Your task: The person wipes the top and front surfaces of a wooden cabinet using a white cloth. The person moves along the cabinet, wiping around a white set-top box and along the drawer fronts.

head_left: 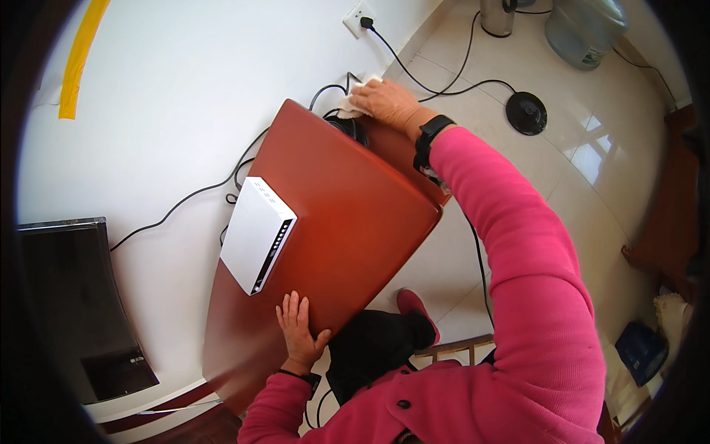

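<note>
My right hand (pixel 392 103) reaches past the far end of a red-brown wooden cabinet (pixel 347 214). Its fingers are closed on a white cloth (pixel 349 109), pressed near the wall beside a bundle of black cables (pixel 353 132). What lies beneath the cloth is hidden. Resting flat on the cabinet's near edge is my left hand (pixel 298 329), fingers stretched out, holding nothing. Just beyond its fingertips a white box-shaped device (pixel 257 233) with a dark front strip lies on the cabinet top.
A black plug sits in a wall socket (pixel 359 20); its cord runs over the tiled floor to a round black base (pixel 526 113). A metal kettle (pixel 497 18) and a large water bottle (pixel 584 33) stand far right. Left is a dark television screen (pixel 74 296).
</note>
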The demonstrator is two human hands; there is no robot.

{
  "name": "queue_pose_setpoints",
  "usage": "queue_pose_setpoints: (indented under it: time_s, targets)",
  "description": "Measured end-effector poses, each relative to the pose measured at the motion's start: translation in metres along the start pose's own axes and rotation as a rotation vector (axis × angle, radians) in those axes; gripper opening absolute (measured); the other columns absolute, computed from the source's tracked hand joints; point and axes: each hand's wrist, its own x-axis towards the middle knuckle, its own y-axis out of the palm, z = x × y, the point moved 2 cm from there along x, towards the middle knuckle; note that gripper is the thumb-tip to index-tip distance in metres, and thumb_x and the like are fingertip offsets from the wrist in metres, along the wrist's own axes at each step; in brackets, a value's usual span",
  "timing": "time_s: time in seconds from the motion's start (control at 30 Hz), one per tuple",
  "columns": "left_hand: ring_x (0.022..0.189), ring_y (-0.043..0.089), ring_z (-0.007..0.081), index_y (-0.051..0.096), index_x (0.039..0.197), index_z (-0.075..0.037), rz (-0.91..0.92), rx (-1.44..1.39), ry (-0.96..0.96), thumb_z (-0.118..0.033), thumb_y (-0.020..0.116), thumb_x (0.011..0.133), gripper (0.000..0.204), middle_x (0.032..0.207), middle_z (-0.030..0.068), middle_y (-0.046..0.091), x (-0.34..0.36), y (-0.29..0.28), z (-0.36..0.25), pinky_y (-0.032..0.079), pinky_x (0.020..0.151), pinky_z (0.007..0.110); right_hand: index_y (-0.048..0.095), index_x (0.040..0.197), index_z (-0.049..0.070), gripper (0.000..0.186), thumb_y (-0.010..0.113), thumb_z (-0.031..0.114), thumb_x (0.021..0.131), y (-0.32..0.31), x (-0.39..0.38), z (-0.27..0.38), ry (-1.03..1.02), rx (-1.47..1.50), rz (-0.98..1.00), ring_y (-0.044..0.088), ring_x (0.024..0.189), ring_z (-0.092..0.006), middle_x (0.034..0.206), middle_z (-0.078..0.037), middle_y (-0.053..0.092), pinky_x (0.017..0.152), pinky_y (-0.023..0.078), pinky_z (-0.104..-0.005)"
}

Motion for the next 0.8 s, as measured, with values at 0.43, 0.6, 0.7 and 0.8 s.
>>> queue_pose_setpoints:
  time_s: [0.43, 0.6, 0.7, 0.8]
  targets:
    - [0.146, 0.028, 0.0446, 0.038, 0.15, -0.003, -0.017, -0.028, 0.012, -0.06, 0.053, 0.093, 0.082, 0.157, 0.0232, 0.033, -0.001, 0.0, 0.001, 0.012, 0.117, 0.063, 0.068, 0.113, 0.015, 0.027, 0.051, 0.023, 0.093, 0.05, -0.033, 0.024, 0.093, -0.251, 0.119, 0.047, 0.124, -0.0233, 0.114, 0.003, 0.061, 0.101, 0.036, -0.0483]
    - [0.147, 0.026, 0.0435, 0.037, 0.15, -0.003, -0.023, -0.031, 0.003, -0.06, 0.051, 0.094, 0.081, 0.158, 0.0226, 0.032, 0.0, 0.0, -0.002, 0.012, 0.117, 0.063, 0.066, 0.119, 0.016, 0.03, 0.052, 0.023, 0.094, 0.016, -0.077, 0.038, 0.097, -0.317, 0.162, 0.043, 0.129, -0.0246, 0.12, 0.003, 0.058, 0.101, 0.036, -0.0519]
    - [0.148, 0.025, 0.0424, 0.036, 0.151, -0.003, -0.03, -0.026, 0.001, -0.059, 0.05, 0.094, 0.081, 0.159, 0.0217, 0.031, 0.001, -0.002, -0.004, 0.012, 0.118, 0.062, 0.061, 0.131, 0.016, 0.036, 0.049, 0.02, 0.097, -0.008, -0.102, 0.049, 0.213, -0.224, 0.316, 0.036, 0.141, -0.0239, 0.136, 0.004, 0.054, 0.11, 0.033, -0.0527]
    - [0.149, 0.024, 0.0404, 0.035, 0.152, -0.003, -0.03, -0.016, -0.008, -0.055, 0.051, 0.093, 0.079, 0.16, 0.0204, 0.03, 0.0, -0.003, -0.007, 0.012, 0.119, 0.06, 0.06, 0.133, 0.017, 0.038, 0.05, 0.018, 0.097, -0.035, -0.129, 0.059, 0.259, -0.205, 0.351, 0.035, 0.142, -0.0226, 0.137, 0.006, 0.053, 0.109, 0.033, -0.0532]
